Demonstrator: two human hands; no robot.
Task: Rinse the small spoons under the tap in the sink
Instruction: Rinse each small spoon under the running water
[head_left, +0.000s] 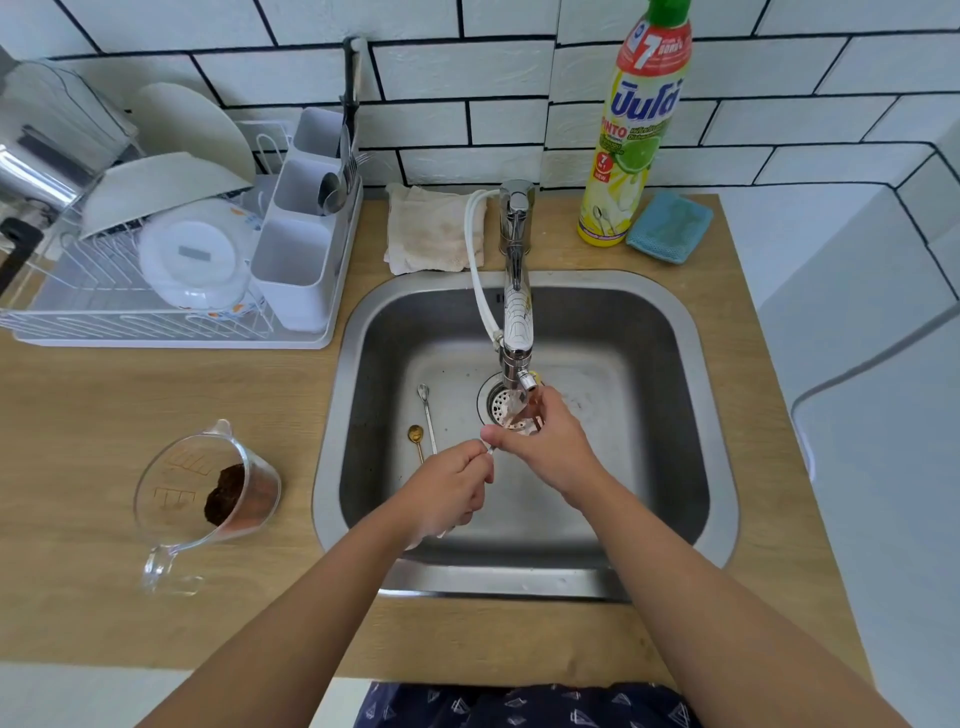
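Both hands are over the steel sink (691, 395), just below the tap (517, 332). My left hand (447, 488) pinches the thin handle of a small silver spoon (488, 448). My right hand (545, 447) closes around that spoon's bowl end under the spout; the bowl itself is hidden by the fingers. Water seems to run over the fingers above the drain (501, 405). Two more small spoons lie on the sink floor to the left: a long silver one (427, 410) and a short gold one (415, 439).
A glass measuring jug (208, 493) with brown residue stands on the wooden counter at the left. A dish rack (171, 270) with plates and a cutlery holder sits behind it. A folded cloth (431, 228), a dish-soap bottle (634, 135) and a blue sponge (670, 226) line the back.
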